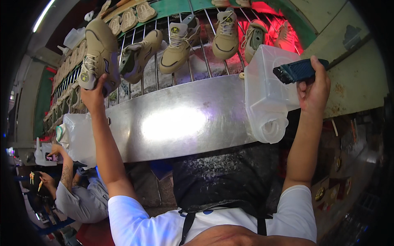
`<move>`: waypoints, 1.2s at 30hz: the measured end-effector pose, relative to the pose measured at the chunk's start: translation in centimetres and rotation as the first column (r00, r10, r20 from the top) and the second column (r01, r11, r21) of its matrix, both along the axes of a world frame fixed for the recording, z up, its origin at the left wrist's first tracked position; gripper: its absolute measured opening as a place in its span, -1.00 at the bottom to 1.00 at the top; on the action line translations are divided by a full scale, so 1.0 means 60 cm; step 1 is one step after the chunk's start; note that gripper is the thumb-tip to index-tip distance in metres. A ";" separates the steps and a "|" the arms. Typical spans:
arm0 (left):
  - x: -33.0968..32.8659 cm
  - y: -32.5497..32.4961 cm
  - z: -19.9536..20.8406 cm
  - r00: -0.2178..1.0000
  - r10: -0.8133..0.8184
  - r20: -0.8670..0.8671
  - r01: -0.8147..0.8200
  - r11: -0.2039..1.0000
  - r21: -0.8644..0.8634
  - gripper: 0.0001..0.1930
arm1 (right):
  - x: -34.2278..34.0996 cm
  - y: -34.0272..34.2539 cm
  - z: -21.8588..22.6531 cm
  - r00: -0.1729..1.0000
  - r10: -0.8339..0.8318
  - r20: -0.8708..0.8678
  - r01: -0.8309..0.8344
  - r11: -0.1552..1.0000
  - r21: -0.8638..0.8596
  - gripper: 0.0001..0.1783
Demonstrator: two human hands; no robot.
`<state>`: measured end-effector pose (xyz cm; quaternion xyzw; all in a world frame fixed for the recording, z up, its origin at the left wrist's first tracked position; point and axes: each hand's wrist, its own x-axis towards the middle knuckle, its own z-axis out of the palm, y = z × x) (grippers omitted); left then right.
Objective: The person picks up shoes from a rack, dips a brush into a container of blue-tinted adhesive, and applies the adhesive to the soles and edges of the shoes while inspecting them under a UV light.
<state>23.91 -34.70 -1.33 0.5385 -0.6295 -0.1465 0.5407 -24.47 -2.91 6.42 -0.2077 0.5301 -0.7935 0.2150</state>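
My left hand (pixel 95 92) is closed on a beige sneaker (pixel 96 53), holding it near its collar and tongue, toe pointing away. Pale laces cross its upper. In my right hand (pixel 315 91) is a dark blue brush (pixel 301 70), its dark bristles flecked with white. The brush hangs above the translucent plastic container (pixel 269 74) at the right end of the metal ledge. Beside the held shoe, another beige sneaker (pixel 141 55) lies tilted on the rack bars, and a third sneaker (pixel 179 49) stands to its right.
Several more sneakers rest along the conveyor bars (pixel 156 74), with red light at the right. The shiny metal ledge (pixel 221 94) runs in front of me. Another translucent container (pixel 80 135) sits left. A co-worker in grey (pixel 82 201) is at the lower left. Insoles (pixel 145 12) lie behind.
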 end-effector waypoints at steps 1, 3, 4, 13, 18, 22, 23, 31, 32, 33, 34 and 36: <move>-0.012 0.026 0.020 0.978 -0.167 -0.126 0.174 0.984 0.042 -0.29 | -0.010 0.006 -0.006 1.000 0.015 0.004 -0.015 1.000 -0.009 -0.69; -0.035 0.073 0.052 0.939 -0.342 0.019 0.336 0.930 0.148 -0.31 | -0.018 0.010 -0.009 1.000 0.016 -0.004 -0.016 1.000 -0.019 -0.68; -0.047 0.096 0.065 0.900 -0.429 0.082 0.405 0.889 0.213 -0.31 | -0.015 0.009 -0.009 1.000 0.008 -0.007 -0.008 1.000 -0.017 -0.68; -0.184 0.200 0.073 -0.041 -0.781 0.623 0.758 0.382 0.529 -0.23 | 0.016 0.061 -0.010 0.995 0.073 -0.073 -0.082 0.988 -0.128 -0.61; -0.234 0.305 0.176 -0.020 -0.901 0.433 0.800 0.245 0.547 0.12 | 0.059 0.186 -0.025 0.975 0.100 -0.200 -0.055 0.973 0.222 -0.62; -0.327 0.394 0.082 -0.243 -0.582 0.776 0.787 0.349 0.509 0.23 | 0.064 0.205 -0.088 0.945 0.234 -0.230 -0.108 0.885 0.453 -0.68; -0.345 0.391 0.069 -0.313 -0.596 0.739 0.685 0.398 0.610 0.25 | 0.065 0.205 -0.097 0.932 0.278 -0.231 -0.146 0.874 0.463 -0.72; -0.293 0.320 0.159 0.252 -0.770 0.587 0.773 0.525 0.356 0.11 | 0.070 0.221 -0.124 0.733 0.353 -0.581 0.045 0.828 0.559 -0.76; -0.278 0.292 0.149 0.304 -0.828 0.472 0.862 0.449 0.234 0.09 | 0.067 0.226 -0.134 0.639 0.334 -0.693 0.108 0.853 0.511 -0.77; -0.257 0.281 0.161 0.347 -0.842 0.414 0.884 0.441 0.154 0.07 | 0.079 0.220 -0.137 0.717 0.326 -0.617 0.060 0.852 0.520 -0.76; -0.244 0.267 0.159 0.366 -0.865 0.342 0.910 0.409 0.062 0.06 | 0.090 0.221 -0.139 0.781 0.309 -0.542 0.037 0.845 0.534 -0.76; -0.238 0.275 0.145 0.469 -0.847 0.252 0.881 0.469 -0.064 0.02 | 0.092 0.222 -0.139 0.889 0.272 -0.367 -0.046 0.853 0.520 -0.76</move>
